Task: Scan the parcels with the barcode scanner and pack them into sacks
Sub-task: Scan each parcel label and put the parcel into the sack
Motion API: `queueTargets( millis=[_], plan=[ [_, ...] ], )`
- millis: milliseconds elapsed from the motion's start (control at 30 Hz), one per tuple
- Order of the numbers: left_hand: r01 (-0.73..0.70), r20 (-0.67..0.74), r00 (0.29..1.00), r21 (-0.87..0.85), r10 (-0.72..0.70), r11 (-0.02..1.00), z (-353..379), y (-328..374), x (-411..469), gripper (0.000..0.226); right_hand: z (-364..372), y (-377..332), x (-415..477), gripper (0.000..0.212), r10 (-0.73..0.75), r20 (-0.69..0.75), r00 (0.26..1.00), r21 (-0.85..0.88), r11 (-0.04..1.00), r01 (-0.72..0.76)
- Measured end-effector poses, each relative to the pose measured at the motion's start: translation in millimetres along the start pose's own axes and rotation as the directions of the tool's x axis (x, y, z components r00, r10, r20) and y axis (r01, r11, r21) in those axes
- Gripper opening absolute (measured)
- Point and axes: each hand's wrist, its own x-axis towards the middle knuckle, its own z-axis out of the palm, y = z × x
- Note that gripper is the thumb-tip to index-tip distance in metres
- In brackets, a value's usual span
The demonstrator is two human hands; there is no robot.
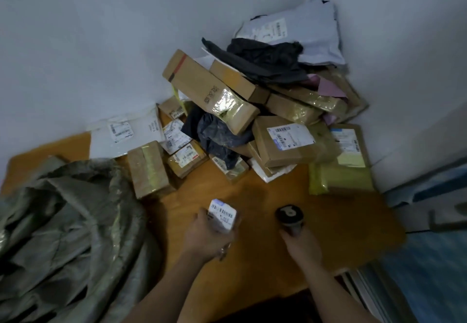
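Note:
My left hand [204,236] grips a small white parcel [222,215] with its barcode label facing up, just above the wooden table [252,196]. My right hand [300,244] holds the dark barcode scanner [290,217] upright, about a hand's width to the right of the parcel. A heap of parcels [252,110], brown taped boxes and grey, white and black mailer bags, fills the far corner of the table. A grey-green woven sack [65,224] lies crumpled on the left side.
White walls meet behind the heap. A taped brown box [149,168] stands nearest the sack. Flat white mailers [123,133] lie at the back left. A yellow-taped box [341,173] sits at the right edge; beyond it the floor looks blue [429,259].

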Motion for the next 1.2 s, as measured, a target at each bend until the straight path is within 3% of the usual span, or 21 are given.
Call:
queueTargets(
  millis=[67, 133, 233, 333, 467, 767, 1100, 1200],
  plan=[
    [0.011, -0.003, 1.000, -0.162, -0.011, 0.987, -10.3, 12.1, -10.3, 0.065, 2.4, -1.3, 3.9, 0.031, 0.016, 0.053, 0.998, 0.096, 0.995, -0.021],
    [-0.022, -0.073, 0.997, -0.231, 0.005, 0.973, -24.0, 14.2, -17.3, 0.071, 7.1, -9.0, 3.2, 0.031, -0.019, 0.107, 0.994, 0.219, 0.976, -0.005],
    [-0.080, -0.213, 0.977, -0.276, 0.020, 0.958, -50.1, 9.3, -24.9, 0.083, 15.2, -36.9, -11.3, 0.039, -0.109, 0.195, 0.975, 0.257, 0.965, 0.057],
    [-0.172, -0.293, 0.956, -0.474, 0.029, 0.864, -72.2, -2.0, -32.6, 0.065, 23.5, -74.0, -30.9, 0.034, -0.257, 0.232, 0.938, 0.314, 0.933, 0.178],
    [-0.267, -0.384, 0.923, -0.579, 0.031, 0.770, -95.7, -19.2, -39.9, 0.035, 19.7, -128.1, -68.3, 0.035, -0.442, 0.217, 0.870, 0.387, 0.858, 0.339],
    [-0.428, -0.515, 0.857, -0.714, -0.001, 0.554, -158.3, -37.5, -36.4, 0.046, -5.9, -227.0, -154.2, 0.038, -0.668, 0.085, 0.739, 0.480, 0.678, 0.557],
    [-0.440, -0.484, 0.875, -0.782, 0.017, 0.441, -230.6, -43.7, -41.2, 0.037, 4.0, -278.2, -215.3, 0.026, -0.666, 0.211, 0.715, 0.556, 0.683, 0.473],
    [-0.443, -0.464, 0.883, -0.771, 0.072, 0.458, -244.2, -44.0, -45.5, 0.030, 11.0, -283.1, -221.7, 0.026, -0.673, 0.228, 0.704, 0.553, 0.684, 0.475]
  ],
)
